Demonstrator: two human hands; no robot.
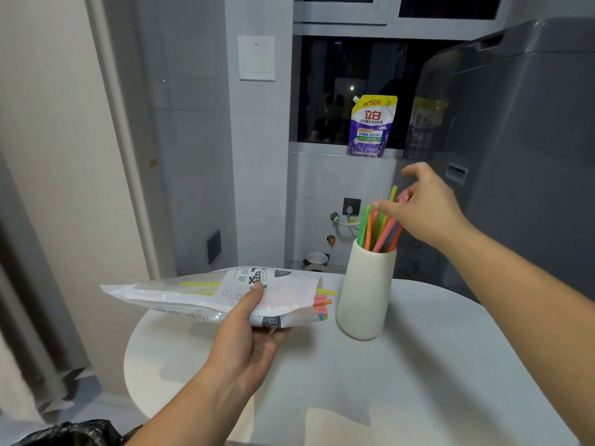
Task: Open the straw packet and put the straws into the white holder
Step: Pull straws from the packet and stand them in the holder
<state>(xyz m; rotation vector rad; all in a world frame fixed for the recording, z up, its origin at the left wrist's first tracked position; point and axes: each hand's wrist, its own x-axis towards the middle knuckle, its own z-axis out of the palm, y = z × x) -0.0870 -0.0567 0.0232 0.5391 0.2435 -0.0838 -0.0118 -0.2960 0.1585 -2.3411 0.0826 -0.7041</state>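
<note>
Straw packet [206, 297]: open at its 3 o'clock end, held above the tabletop [418, 365] by the left hand [248, 333], thumb on top and fingers curled beneath. A few straw ends [322, 305] poke from its mouth. White holder [365, 294], at 3 o'clock of the packet, stands upright with a bunch of coloured straws [376, 230] in it. Right hand [421, 210], at 1 o'clock above the holder, has its fingers loosely spread at the straw tips, with no firm pinch seen. Judgement: opening is done and the transfer is partly done.

Printed on the pouch [370, 127]: "150克" in red on the yellow top band, then the brand "立白" in large red characters. Smaller lines below too fine to read. On the packet [199, 296], turned sideways: "Drink" and "吸管".
</note>
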